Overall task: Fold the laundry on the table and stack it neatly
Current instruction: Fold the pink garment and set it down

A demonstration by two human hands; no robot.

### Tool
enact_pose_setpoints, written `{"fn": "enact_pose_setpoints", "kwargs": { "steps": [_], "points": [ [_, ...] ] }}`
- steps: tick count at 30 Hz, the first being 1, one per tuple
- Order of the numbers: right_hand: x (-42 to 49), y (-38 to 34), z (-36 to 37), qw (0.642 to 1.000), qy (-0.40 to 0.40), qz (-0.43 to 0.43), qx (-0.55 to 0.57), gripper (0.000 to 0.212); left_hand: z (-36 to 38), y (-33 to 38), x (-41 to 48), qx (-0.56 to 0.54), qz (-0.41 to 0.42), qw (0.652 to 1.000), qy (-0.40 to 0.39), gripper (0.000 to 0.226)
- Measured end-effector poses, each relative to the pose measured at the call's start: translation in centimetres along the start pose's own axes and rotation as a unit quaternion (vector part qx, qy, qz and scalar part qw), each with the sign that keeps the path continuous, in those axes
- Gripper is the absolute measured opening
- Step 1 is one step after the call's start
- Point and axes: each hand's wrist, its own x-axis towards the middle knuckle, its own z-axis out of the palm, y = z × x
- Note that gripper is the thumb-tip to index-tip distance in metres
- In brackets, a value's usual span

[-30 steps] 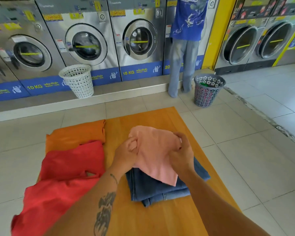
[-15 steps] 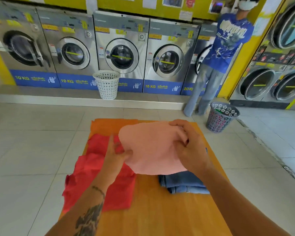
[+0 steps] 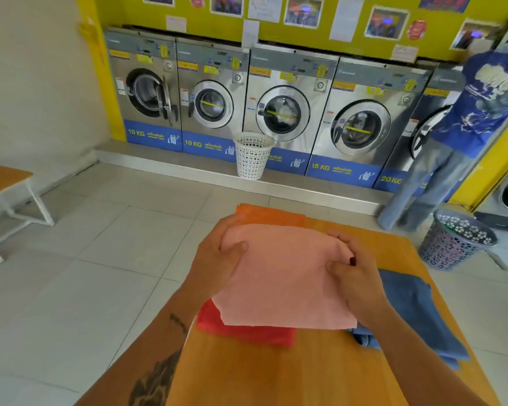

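I hold a pink cloth (image 3: 282,276) spread flat above the wooden table (image 3: 276,373). My left hand (image 3: 217,259) grips its far left corner, thumb on top. At the cloth's right edge my right hand (image 3: 355,276) pinches it. Under the cloth lies a red garment (image 3: 247,329), mostly hidden. Beyond it an orange garment (image 3: 270,213) lies at the table's far end. Folded blue jeans (image 3: 417,309) rest on the table to the right.
A row of washing machines (image 3: 282,106) lines the far wall. A white basket (image 3: 251,155) stands before them. A grey basket (image 3: 455,238) sits on the floor right of the table, near a person in a blue shirt (image 3: 478,109). A bench (image 3: 3,183) stands at left.
The pink cloth has been lifted off the jeans and spread out wider between my hands, moving left over the red garment. My view has tilted upward and to the left.
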Motion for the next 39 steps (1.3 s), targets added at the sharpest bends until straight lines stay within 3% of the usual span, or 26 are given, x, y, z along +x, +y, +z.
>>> {"fn": "enact_pose_setpoints", "kwargs": {
  "steps": [4, 9, 15, 17, 20, 24, 29, 35, 39],
  "points": [
    [-1.1, 1.8, 2.4, 0.983, -0.01, 0.157, 0.096, 0.056, -2.3, -1.2, -2.3, 0.048, -0.033, 0.998, -0.015, 0.03],
    [-3.1, 5.7, 5.1, 0.96, -0.068, 0.267, 0.044, 0.055, -4.0, -4.6, -3.6, 0.096, -0.126, 0.985, -0.061, 0.032],
    [-5.4, 11.5, 7.2, 0.946, -0.126, 0.281, -0.101, 0.031, -1.2, -12.2, -4.3, 0.246, -0.263, 0.919, -0.157, 0.066],
    [-5.5, 12.3, 7.0, 0.944, -0.139, 0.255, -0.153, 0.033, -0.6, -13.7, -4.8, 0.28, -0.277, 0.908, -0.14, 0.067],
    [-5.3, 12.5, 6.6, 0.938, -0.161, 0.271, -0.147, 0.048, -0.1, -14.1, -5.0, 0.307, -0.24, 0.917, -0.081, 0.061],
    [-4.9, 12.6, 4.7, 0.942, -0.154, 0.275, -0.113, 0.051, 1.2, -12.2, -4.3, 0.311, -0.151, 0.938, 0.01, 0.048],
    [-3.5, 13.3, -1.4, 0.945, -0.107, 0.276, -0.138, 0.053, 6.2, -7.5, -2.2, 0.318, -0.037, 0.947, 0.03, 0.037],
    [-1.6, 15.6, -13.4, 0.95, 0.005, 0.277, -0.146, 0.056, 17.1, -4.4, -1.7, 0.237, 0.043, 0.965, -0.102, 0.036],
    [-0.8, 18.2, -20.5, 0.933, 0.054, 0.274, -0.227, 0.061, 26.0, -3.6, -2.3, 0.244, 0.042, 0.949, -0.194, 0.058]
  ]
}}
